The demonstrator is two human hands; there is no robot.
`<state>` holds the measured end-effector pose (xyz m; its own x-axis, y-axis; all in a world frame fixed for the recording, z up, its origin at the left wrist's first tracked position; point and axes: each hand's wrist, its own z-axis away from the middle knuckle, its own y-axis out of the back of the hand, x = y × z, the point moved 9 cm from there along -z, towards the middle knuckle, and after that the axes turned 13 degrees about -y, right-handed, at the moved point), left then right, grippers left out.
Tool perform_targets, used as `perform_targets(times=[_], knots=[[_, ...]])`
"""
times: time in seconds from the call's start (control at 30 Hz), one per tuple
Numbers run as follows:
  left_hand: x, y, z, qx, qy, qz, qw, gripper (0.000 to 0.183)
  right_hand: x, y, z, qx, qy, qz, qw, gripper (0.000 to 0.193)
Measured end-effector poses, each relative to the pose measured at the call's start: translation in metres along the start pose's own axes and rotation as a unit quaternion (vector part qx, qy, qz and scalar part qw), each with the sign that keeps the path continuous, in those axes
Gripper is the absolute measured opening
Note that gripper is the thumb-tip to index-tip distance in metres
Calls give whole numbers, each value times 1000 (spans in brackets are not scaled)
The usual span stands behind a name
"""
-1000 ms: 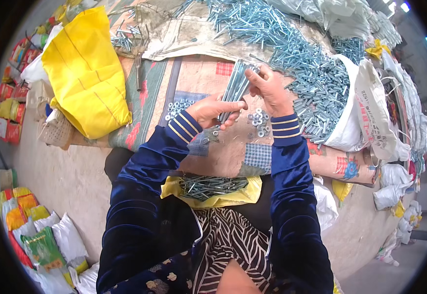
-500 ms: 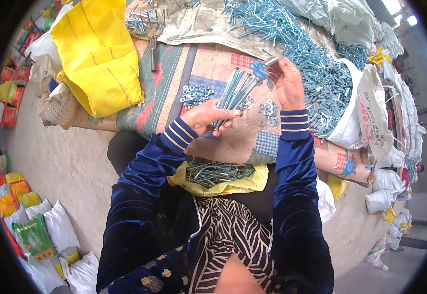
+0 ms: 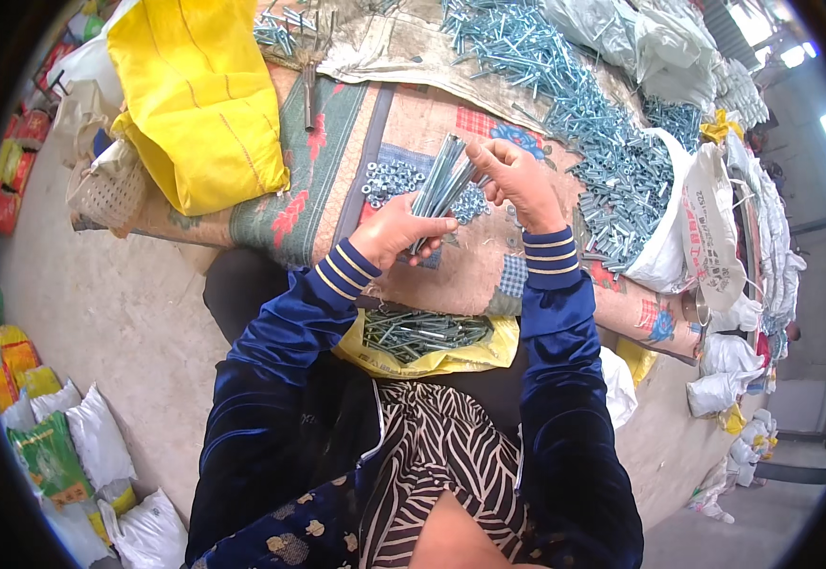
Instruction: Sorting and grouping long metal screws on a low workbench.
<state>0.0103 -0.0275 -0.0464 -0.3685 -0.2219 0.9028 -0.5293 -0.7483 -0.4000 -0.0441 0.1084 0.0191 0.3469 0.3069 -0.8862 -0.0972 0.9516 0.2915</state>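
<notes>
My left hand is closed round a bundle of long thin metal bolts, which slant up and away from me. Close against the bundle's right side is my right hand, its thumb and fingers pinched together near the upper ends. Whatever that pinch holds is too small or hidden to name. Below and behind the bundle, small hex nuts lie in a cluster on the patterned cloth, with more nuts between my hands. At my lap a yellow sack holds many dark metal rods.
A heap of bluish bolts spreads over the far side, running into short metal sleeves by a white sack. A yellow bag and upright metal rods stand far left. Filled bags sit on the floor.
My right hand has come left and down to the bundle; the small metal sleeve it held up is no longer distinct. My left hand still grips the bolts. The view has shifted slightly.
</notes>
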Motion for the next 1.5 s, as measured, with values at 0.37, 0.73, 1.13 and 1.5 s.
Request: perform_targets(times=[0.37, 0.73, 1.13, 1.5], knots=[[30, 6, -3, 81, -88, 4, 993, 24, -19, 17, -1, 12, 52, -44, 998, 23], [-5, -12, 8, 17, -21, 285, 958, 26, -70, -40, 137, 231, 495, 328, 771, 23], [9, -4, -14, 10, -36, 348, 937, 19, -56, -46, 128, 91, 448, 293, 840, 26], [9, 0, -3, -56, -6, 264, 963, 22, 31, 55, 84, 130, 90, -245, 956, 28]])
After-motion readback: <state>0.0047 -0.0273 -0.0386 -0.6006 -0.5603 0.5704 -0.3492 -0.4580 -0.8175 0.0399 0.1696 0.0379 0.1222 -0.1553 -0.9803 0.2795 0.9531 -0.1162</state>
